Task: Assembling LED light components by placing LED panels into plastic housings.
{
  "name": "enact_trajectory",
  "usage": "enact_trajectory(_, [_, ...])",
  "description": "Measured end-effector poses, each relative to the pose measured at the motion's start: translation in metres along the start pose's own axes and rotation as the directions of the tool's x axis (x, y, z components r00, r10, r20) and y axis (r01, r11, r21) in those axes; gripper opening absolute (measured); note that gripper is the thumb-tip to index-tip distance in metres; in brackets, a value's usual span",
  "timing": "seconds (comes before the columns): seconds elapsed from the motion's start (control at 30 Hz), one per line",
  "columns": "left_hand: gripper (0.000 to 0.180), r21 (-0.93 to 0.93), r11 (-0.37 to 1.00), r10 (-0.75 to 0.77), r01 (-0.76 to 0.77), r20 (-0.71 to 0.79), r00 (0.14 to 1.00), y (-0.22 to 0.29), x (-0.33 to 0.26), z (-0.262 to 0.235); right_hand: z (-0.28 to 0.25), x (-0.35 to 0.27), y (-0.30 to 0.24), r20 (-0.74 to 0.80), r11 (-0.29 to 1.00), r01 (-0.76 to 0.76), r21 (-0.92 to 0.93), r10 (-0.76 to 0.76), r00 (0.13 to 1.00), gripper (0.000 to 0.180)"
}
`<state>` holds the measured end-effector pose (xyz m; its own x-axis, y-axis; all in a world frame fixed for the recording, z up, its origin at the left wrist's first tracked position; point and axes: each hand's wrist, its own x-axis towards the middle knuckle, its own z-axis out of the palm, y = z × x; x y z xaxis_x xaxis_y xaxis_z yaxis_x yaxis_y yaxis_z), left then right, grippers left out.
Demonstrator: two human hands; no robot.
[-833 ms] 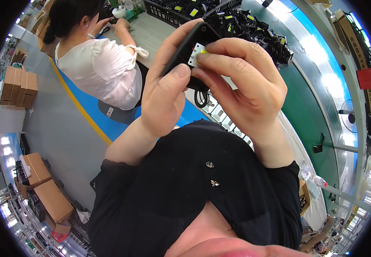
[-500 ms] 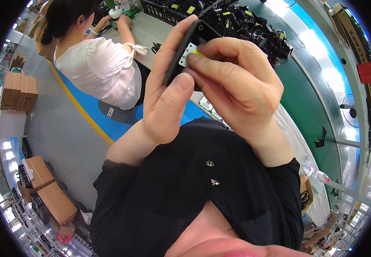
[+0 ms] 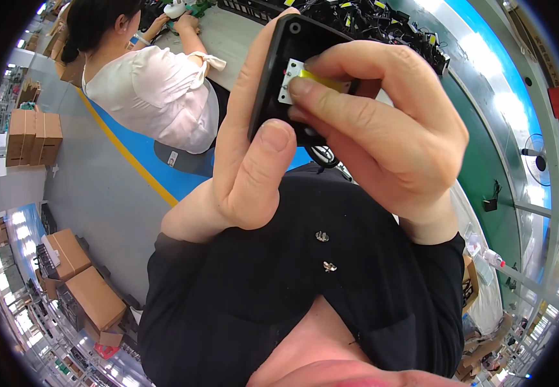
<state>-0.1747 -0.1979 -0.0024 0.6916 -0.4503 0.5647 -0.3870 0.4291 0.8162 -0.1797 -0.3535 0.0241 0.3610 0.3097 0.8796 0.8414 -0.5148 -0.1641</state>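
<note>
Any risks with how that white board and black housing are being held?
1. The right hand pinches the white board right by its yellow patch; finger pressure might mark or damage the patch.
2. The left hand holds the black housing up in the air, tilted; if its grip slips, both could drop.

My head-worn left fisheye camera looks down over my black shirt (image 3: 241,297), with my left hand (image 3: 254,184) and right hand (image 3: 399,126) close to it and the floor (image 3: 92,200) farther off at left.
</note>
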Motion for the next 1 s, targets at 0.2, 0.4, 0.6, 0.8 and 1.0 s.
enact_trajectory(0.2, [0.062,0.095,0.988,-0.104,0.122,-0.178,0.978,0.008,-0.003,0.012,0.004,-0.002,0.003,-0.041,1.0,-0.018,-0.014,0.018,0.999,0.033])
enact_trajectory(0.4, [0.057,-0.036,0.999,0.0,0.0,-0.012,1.0,-0.013,0.003,0.001,-0.004,-0.007,0.009,0.064,0.997,-0.044,-0.056,0.047,0.997,0.034])
enact_trajectory(0.6, [0.043,-0.159,0.987,-0.036,-0.017,-0.324,0.945,-0.034,0.015,0.014,-0.016,-0.016,0.016,0.19,0.99,-0.095,-0.1,0.112,0.975,0.028])
enact_trajectory(0.8, [0.04,-0.046,0.988,0.118,-0.146,-0.381,0.917,-0.044,0.027,0.026,-0.029,-0.036,0.027,-0.106,0.668,-0.543,0.509,0.674,0.731,0.032])
enact_trajectory(1.0, [0.042,0.191,0.958,0.264,-0.214,-0.293,0.919,-0.05,0.026,0.04,-0.01,-0.046,0.03,0.361,0.243,-0.731,0.637,0.744,0.562,0.032])
